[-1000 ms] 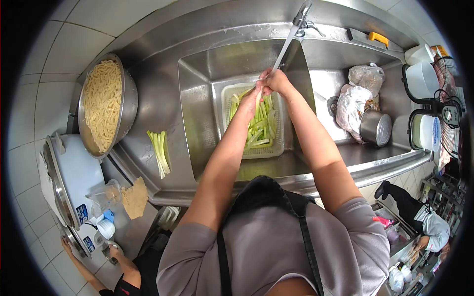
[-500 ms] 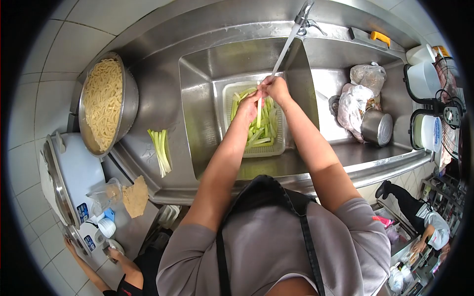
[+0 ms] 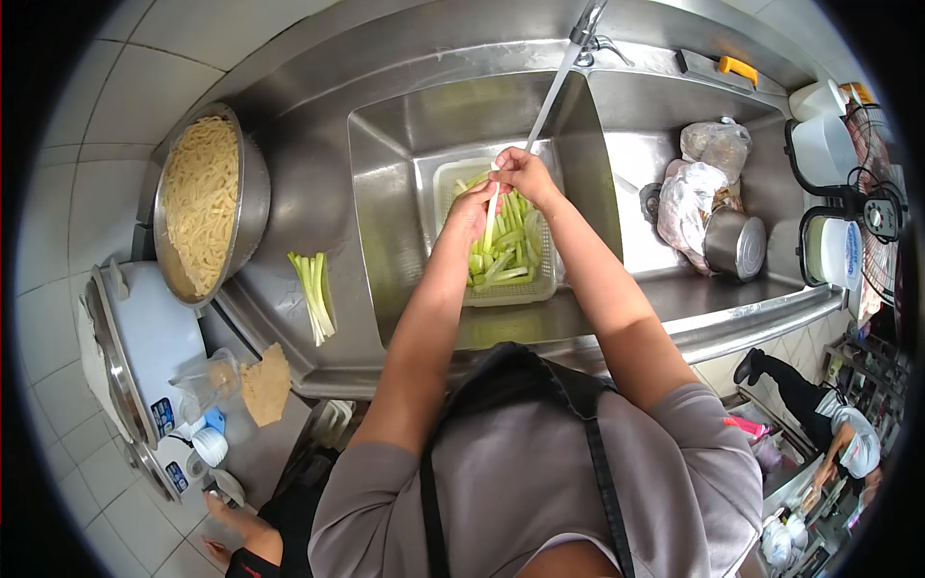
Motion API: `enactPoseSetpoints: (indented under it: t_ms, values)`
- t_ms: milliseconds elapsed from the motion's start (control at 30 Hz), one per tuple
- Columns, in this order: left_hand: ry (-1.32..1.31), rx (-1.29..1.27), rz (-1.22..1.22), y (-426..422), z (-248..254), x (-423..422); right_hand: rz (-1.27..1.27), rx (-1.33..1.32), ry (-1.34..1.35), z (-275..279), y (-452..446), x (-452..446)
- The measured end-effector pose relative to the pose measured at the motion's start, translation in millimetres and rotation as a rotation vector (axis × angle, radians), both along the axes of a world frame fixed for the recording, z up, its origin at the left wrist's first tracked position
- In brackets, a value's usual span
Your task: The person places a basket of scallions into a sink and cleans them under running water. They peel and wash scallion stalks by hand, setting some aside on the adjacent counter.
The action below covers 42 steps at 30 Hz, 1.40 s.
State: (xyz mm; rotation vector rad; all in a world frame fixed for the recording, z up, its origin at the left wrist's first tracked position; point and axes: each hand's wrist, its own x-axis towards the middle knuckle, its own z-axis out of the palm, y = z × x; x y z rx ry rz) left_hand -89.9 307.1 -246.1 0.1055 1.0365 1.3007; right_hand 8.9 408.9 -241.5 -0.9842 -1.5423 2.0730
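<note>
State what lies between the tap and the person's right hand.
A stream of running water, slanting from the tap to the right hand, as the head view shows.

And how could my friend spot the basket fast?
Start at the steel sink and find the left basin, where the tap runs. The basket sits there, under the left hand and right hand. Unlike the round metal noodle bowl, it's pale, rectangular and holds green stalks.

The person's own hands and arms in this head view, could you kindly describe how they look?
The left hand and right hand are ungloved, with no watch or bracelet visible on the bare forearms. The short sleeves are grey; black apron straps lie over the grey top.
</note>
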Motion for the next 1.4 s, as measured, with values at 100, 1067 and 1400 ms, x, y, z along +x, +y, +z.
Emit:
enactPoseSetpoints:
  t_ms: [100,1067,1400]
  values:
    - [0.013,-0.015,-0.003,-1.7,-1.2,-1.9,0.04,0.012,-0.021,0.7,-2.6,-1.9]
    - [-0.016,0.073,0.177,12.1,8.6,-29.3,-0.116,0.472,-0.168,8.8,-24.3,-22.6]
    - [0.297,0.11,0.251,11.6,9.2,-12.3,0.004,-0.198,-0.001,21.2,-2.5,-38.2]
